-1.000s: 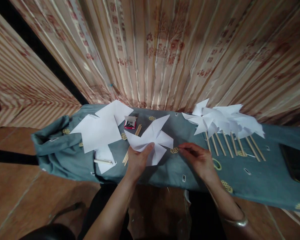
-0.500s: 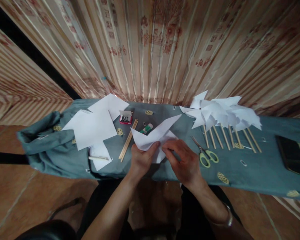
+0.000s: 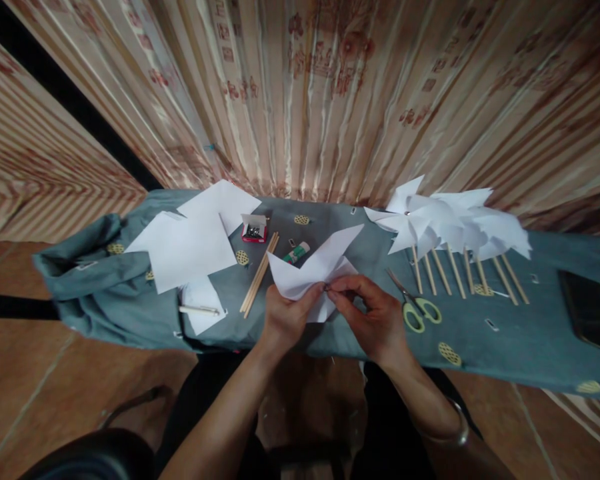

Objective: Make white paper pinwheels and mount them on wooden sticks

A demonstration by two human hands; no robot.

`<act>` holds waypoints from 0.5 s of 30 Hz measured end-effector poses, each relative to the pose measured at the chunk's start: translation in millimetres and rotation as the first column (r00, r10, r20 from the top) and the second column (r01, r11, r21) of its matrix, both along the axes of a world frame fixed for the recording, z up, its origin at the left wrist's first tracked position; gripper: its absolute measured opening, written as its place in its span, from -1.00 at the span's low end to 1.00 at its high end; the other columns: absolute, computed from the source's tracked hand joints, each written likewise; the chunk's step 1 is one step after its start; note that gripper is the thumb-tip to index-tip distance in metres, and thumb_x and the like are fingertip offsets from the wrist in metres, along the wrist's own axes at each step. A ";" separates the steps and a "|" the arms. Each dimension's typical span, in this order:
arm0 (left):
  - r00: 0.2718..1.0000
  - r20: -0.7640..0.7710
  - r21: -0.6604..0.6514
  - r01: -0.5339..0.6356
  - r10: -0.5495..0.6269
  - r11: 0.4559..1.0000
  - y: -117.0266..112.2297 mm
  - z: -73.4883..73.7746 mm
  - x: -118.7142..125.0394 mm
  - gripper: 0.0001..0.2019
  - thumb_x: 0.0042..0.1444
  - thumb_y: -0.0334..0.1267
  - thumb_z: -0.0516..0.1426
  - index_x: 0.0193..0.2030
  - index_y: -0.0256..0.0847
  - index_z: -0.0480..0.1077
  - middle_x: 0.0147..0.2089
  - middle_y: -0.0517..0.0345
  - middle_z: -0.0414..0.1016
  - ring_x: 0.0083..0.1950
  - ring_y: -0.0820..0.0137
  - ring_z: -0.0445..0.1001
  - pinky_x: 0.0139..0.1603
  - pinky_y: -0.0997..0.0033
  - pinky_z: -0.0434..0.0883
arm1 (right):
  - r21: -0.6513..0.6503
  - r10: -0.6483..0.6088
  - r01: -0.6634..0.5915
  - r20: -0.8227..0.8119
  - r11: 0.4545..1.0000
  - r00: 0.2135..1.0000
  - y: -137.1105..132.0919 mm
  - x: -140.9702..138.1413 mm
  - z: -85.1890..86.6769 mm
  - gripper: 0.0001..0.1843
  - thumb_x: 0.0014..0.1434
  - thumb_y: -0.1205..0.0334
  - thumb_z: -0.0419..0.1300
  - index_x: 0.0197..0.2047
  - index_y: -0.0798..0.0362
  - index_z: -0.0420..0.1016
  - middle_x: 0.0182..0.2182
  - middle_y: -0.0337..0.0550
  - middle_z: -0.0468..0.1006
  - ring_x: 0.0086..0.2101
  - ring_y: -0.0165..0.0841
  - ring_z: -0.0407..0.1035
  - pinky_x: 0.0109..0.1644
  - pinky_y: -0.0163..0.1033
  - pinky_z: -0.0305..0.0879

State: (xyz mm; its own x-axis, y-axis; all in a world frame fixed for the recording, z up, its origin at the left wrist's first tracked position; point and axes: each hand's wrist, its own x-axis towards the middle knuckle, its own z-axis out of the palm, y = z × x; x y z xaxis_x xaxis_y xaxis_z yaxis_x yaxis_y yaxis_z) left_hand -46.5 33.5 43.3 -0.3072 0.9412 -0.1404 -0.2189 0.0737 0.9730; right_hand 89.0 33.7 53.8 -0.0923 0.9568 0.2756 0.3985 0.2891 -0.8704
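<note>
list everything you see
folded paper: one, white, centre
small item: one, dark, centre
pinwheels: several, white, right
sheets: several, white, left
pen: one, pale, left
box: one, red, centre left
loose sticks: few, tan, centre left
tube: one, green and white, centre
scissors: one, green handles, right
phone: one, black, right
cloth: one, grey-green, beneath
curtain: uncounted, beige, behind
floor: one, brown, below
bars: two, black, left
bracelet: one, silver, right wrist
trouser legs: two, black, below
left hand: one, holding folded paper
right hand: one, pinching small item

Loose sticks (image 3: 259, 278) lie left of the held pinwheel (image 3: 305, 277), scissors (image 3: 415, 303) right.
</note>
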 end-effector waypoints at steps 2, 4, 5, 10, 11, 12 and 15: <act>1.000 -0.002 -0.006 0.000 0.000 1.000 0.3 1.9 0.1 -0.74 -0.26 -0.19 0.35 -0.41 -0.31 0.54 -0.36 0.02 0.61 -0.32 0.27 0.56 -0.31 0.38 0.51 | -0.009 0.001 -0.001 -0.010 1.000 1.000 0.2 0.0 0.6 -0.96 0.13 0.28 0.22 -0.36 -0.02 0.50 -0.42 -0.27 0.56 -0.43 -0.42 0.39 -0.29 -0.32 0.37; 1.000 -0.010 -0.015 0.006 -0.006 1.000 0.4 3.8 0.3 -0.74 -0.26 -0.19 0.34 -0.41 -0.30 0.53 -0.36 0.02 0.62 -0.31 0.27 0.56 -0.30 0.38 0.51 | -0.021 0.003 -0.004 -0.031 1.000 1.000 0.6 -0.2 1.6 -0.96 0.12 0.28 0.22 -0.36 -0.01 0.50 -0.43 -0.27 0.56 -0.44 -0.42 0.38 -0.31 -0.32 0.36; 1.000 -0.013 -0.018 0.007 -0.007 1.000 0.5 4.7 0.4 -0.74 -0.26 -0.20 0.34 -0.42 -0.30 0.53 -0.36 0.02 0.62 -0.31 0.27 0.56 -0.30 0.38 0.51 | -0.026 0.002 -0.003 -0.046 1.000 0.999 0.9 -0.4 2.0 -0.97 0.12 0.29 0.22 -0.36 -0.01 0.50 -0.44 -0.27 0.56 -0.44 -0.43 0.38 -0.31 -0.32 0.36; 1.000 -0.018 -0.034 -0.001 0.000 0.999 0.1 8.8 1.4 -0.76 -0.29 -0.21 0.33 -0.44 -0.29 0.52 -0.38 0.03 0.62 -0.32 0.27 0.55 -0.32 0.39 0.51 | -0.057 0.000 -0.007 -0.134 0.998 0.991 2.2 -0.1 0.9 -0.99 0.09 0.29 0.25 -0.37 0.00 0.50 -0.45 -0.27 0.54 -0.44 -0.43 0.38 -0.33 -0.32 0.35; 1.000 -0.019 -0.036 0.001 -0.002 0.999 0.0 9.2 1.5 -0.77 -0.29 -0.21 0.33 -0.45 -0.28 0.52 -0.38 0.02 0.62 -0.32 0.26 0.56 -0.33 0.38 0.51 | -0.070 0.003 -0.014 -0.151 0.997 0.989 2.4 0.3 0.0 -0.99 0.09 0.29 0.25 -0.37 0.01 0.49 -0.45 -0.27 0.54 -0.44 -0.43 0.38 -0.32 -0.32 0.35; 1.000 -0.020 -0.036 0.005 -0.005 0.999 -0.2 9.4 1.6 -0.78 -0.29 -0.21 0.33 -0.46 -0.28 0.51 -0.38 0.02 0.62 -0.32 0.26 0.56 -0.33 0.38 0.51 | -0.084 0.007 -0.022 -0.166 0.996 0.986 2.7 0.9 -1.1 -0.99 0.09 0.28 0.25 -0.37 0.01 0.49 -0.45 -0.27 0.54 -0.43 -0.43 0.38 -0.32 -0.32 0.35; 1.000 -0.019 -0.027 0.019 -0.019 0.999 -0.6 9.0 1.5 -0.79 -0.27 -0.22 0.33 -0.45 -0.28 0.52 -0.38 0.01 0.62 -0.32 0.25 0.56 -0.32 0.36 0.51 | -0.115 0.015 -0.039 -0.201 0.993 0.980 3.6 2.6 -3.7 -0.96 0.09 0.25 0.27 -0.36 0.01 0.49 -0.44 -0.27 0.54 -0.42 -0.42 0.38 -0.31 -0.31 0.35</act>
State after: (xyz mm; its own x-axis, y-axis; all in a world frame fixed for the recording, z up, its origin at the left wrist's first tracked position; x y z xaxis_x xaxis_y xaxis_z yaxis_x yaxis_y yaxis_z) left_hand -45.0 33.0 52.3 -0.2920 0.9429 -0.1600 -0.1983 0.1039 0.9746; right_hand 91.7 37.3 50.1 -0.0731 0.9816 0.1761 0.2072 0.1877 -0.9601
